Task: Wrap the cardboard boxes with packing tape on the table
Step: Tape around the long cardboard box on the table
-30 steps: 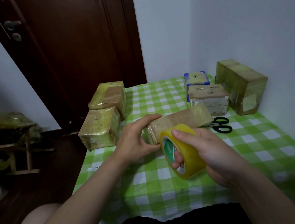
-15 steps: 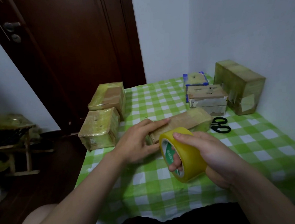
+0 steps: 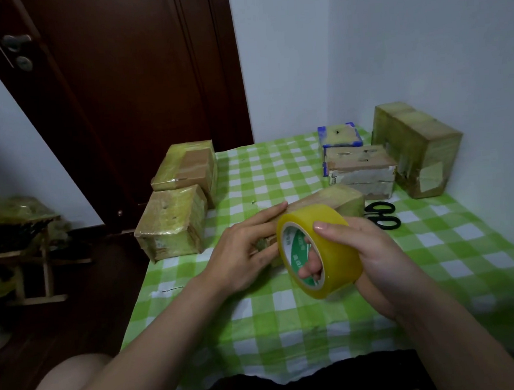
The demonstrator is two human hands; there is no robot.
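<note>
- The right hand (image 3: pixel 374 256) grasps the yellow tape roll (image 3: pixel 318 251): thumb on the outer band, fingers (image 3: pixel 312 262) hooked through the core. Compared with a second ago, the roll sits a little closer against the box.
- The left hand (image 3: pixel 241 251) lies flat on the long cardboard box (image 3: pixel 339 202) in the middle of the tabletop (image 3: pixel 291 330). Its fingers, curled over the near end a second ago, are now stretched along the top and clench nothing.
- I judge it is smoothing a fresh strip, so this box is partly wrapped.
- The green label inside the core has writing, too small to read.
- Black scissors (image 3: pixel 381 214) lie just beside the box, on the right.
- Far left, two taped boxes (image 3: pixel 172 223) stand together; far right, three more (image 3: pixel 361 168) near the wall, whose labels are illegible.
</note>
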